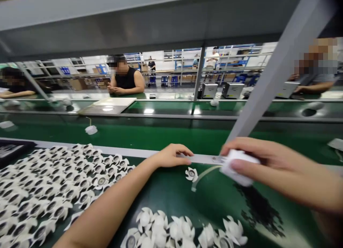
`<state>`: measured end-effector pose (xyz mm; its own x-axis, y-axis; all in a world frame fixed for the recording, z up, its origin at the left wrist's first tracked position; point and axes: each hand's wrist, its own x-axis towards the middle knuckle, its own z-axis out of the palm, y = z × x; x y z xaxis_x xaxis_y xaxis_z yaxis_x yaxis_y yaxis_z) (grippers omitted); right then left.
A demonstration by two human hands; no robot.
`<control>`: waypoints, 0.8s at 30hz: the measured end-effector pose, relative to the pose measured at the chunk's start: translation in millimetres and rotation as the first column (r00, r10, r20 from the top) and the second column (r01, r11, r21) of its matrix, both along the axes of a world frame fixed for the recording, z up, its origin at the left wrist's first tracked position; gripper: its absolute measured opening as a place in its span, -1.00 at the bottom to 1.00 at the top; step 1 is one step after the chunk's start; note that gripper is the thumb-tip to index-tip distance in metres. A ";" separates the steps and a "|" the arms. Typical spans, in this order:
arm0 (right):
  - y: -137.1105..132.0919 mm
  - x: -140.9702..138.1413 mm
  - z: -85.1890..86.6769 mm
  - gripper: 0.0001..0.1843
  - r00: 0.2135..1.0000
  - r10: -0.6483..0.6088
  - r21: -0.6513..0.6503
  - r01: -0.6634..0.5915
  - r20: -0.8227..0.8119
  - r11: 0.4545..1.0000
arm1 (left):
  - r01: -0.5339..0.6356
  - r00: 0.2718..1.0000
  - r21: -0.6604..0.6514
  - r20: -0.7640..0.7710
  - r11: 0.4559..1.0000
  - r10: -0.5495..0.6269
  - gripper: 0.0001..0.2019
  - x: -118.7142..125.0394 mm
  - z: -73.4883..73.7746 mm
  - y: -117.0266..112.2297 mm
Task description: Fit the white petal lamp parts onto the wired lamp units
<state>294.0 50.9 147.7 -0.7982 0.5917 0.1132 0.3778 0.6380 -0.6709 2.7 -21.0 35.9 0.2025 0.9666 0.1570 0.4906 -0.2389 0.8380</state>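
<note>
My right hand grips a white plastic fan housing, thumb on the near side and fingers over the far side. A pale cable trails from the housing to the left, ending in a small connector above the green surface. Over the metal rail, my left hand reaches with loosely stretched fingers and holds nothing visible. Just below its fingertips lies one small white fan impeller. A group of white impellers rests close to me, some with their rounded side up.
Many impellers cover the bench at left, beside a dark tray. Beyond the rail runs a green conveyor belt carrying a white housing. A slanted metal post stands near my right hand. Co-workers sit across.
</note>
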 end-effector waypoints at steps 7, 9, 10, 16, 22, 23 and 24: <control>12.4 -82.0 -56.8 -0.71 0.983 0.186 -0.291 -0.176 0.007 0.941 | -0.181 0.943 -0.131 0.258 0.975 0.210 -0.63 -7.6 -5.2 5.8; 18.7 -85.2 -68.2 -0.69 0.969 0.239 -0.322 -0.244 -0.056 0.915 | -0.184 0.935 -0.144 0.279 0.972 0.218 -0.62 -9.8 -6.3 7.4; 20.8 -85.2 -71.0 -0.68 0.961 0.268 -0.323 -0.277 -0.074 0.905 | -0.181 0.934 -0.153 0.283 0.971 0.219 -0.62 -10.4 -7.5 8.4; 24.1 -84.2 -68.5 -0.72 0.911 0.411 -0.254 -0.408 -0.043 0.877 | -0.141 0.925 -0.199 0.322 0.970 0.200 -0.59 -6.8 -15.9 13.4; 23.6 -83.6 -70.4 -0.84 0.891 0.454 -0.187 -0.442 0.020 0.877 | -0.089 0.917 -0.200 0.365 0.976 0.159 -0.64 -5.4 -9.6 8.7; 22.9 -83.1 -71.1 -0.86 0.886 0.461 -0.151 -0.448 0.062 0.881 | -0.068 0.918 -0.206 0.371 0.976 0.143 -0.65 -5.1 -7.7 7.1; 21.9 -82.7 -71.7 -0.87 0.878 0.466 -0.114 -0.455 0.111 0.883 | -0.040 0.920 -0.220 0.373 0.975 0.122 -0.65 -4.4 -6.2 5.6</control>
<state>211.3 72.8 76.0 -0.9867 0.1561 -0.0443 0.1429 0.7064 -0.6933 -1.7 -15.4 29.7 0.0860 0.9963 0.0046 0.1338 -0.0162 0.9909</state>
